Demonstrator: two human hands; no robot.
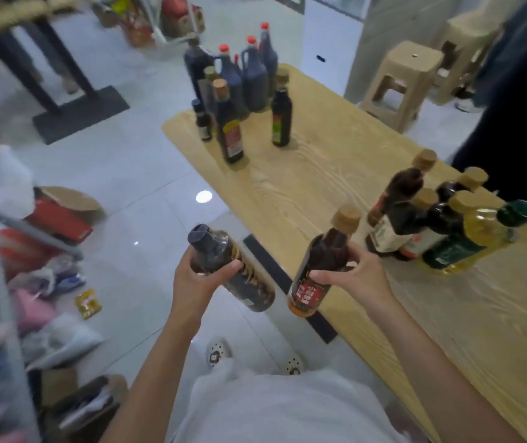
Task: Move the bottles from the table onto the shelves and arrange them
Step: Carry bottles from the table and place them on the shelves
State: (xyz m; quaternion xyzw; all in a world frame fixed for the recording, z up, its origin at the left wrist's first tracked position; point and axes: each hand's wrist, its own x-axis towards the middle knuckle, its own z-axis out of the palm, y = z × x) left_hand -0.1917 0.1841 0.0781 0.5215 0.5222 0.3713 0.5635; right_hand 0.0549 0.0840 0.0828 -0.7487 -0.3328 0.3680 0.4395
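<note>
Head view: left hand (198, 276) grips dark bottle (233, 270), right hand (356, 276) red-labelled bottle (318, 266).

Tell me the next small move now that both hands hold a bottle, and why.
Probably turn left and carry both toward the shelf unit. The left hand grips the dark-capped bottle and the right hand grips the tan-capped bottle, both clear of the table, so neither hand can take another; the shelf lies at the view's left edge.

mid table (313, 174) bare btwn far bottle cluster (239, 91) & near bottle cluster (431, 225) by right edge.
</note>
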